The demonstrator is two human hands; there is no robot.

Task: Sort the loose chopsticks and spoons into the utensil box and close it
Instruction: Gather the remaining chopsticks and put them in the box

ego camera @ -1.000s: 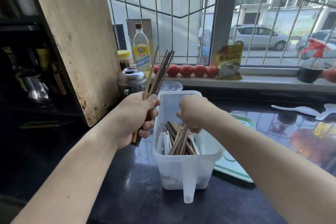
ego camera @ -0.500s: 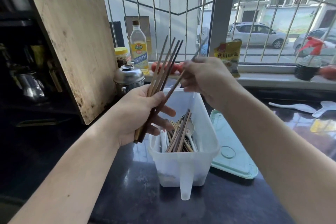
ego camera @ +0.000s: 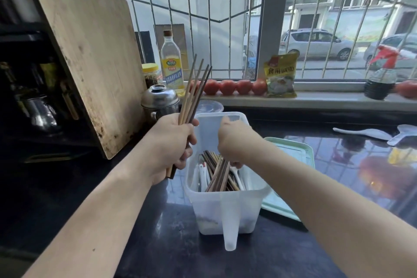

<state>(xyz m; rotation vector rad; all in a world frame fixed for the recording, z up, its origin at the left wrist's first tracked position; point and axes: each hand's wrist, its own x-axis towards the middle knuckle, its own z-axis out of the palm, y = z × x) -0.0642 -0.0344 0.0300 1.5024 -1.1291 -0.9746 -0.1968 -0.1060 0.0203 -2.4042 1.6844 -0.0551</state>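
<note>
At the centre of the frame, a person's left hand grips a bundle of slim wooden chopsticks, their long axis near upright and leaning toward the upper right, tips fanning slightly in front of the window grille. The right hand reaches down into the translucent white plastic utensil box, fingers curled among the chopsticks stored there; whether it actually pinches one cannot be told. Those brown sticks lie slanted in the box, ends pointing toward the lower left and upper right, beside white plastic spoons. The rectangular box stands on a glossy dark countertop, a spout-like tab at its near wall. Its pale green lid lies flat just right of it. Two more white spoons rest at the right edge. A worn wooden cutting board leans at the upper left.
</note>
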